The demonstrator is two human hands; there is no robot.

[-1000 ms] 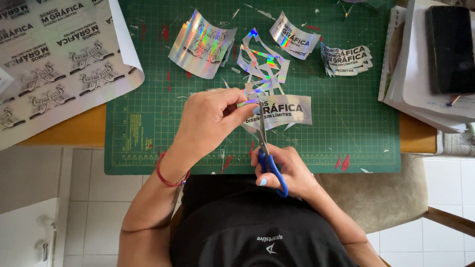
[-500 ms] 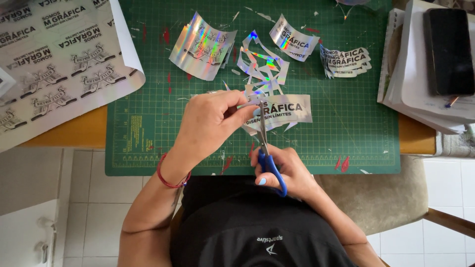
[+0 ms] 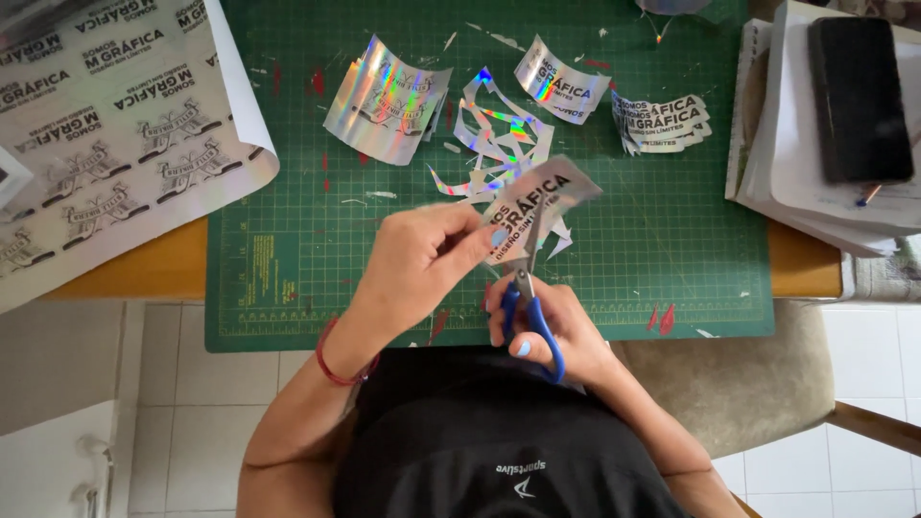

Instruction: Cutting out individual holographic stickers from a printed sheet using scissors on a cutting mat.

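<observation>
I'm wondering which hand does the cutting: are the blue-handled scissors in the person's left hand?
No, the right hand grips the blue-handled scissors, while the left hand holds the holographic sticker piece being cut.

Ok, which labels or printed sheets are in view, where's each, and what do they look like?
Sticker: held in left hand, holographic, black print.
Sticker sheet: upper left, white-silver, rows of dark labels.
Cut stickers: mat's upper right, stacked.
Curled stickers: mat's top, rainbow-silver.

holographic sticker (image 3: 539, 203): tilted, held above green mat | blue-handled scissors (image 3: 531, 312): blades upright at its lower edge
</observation>
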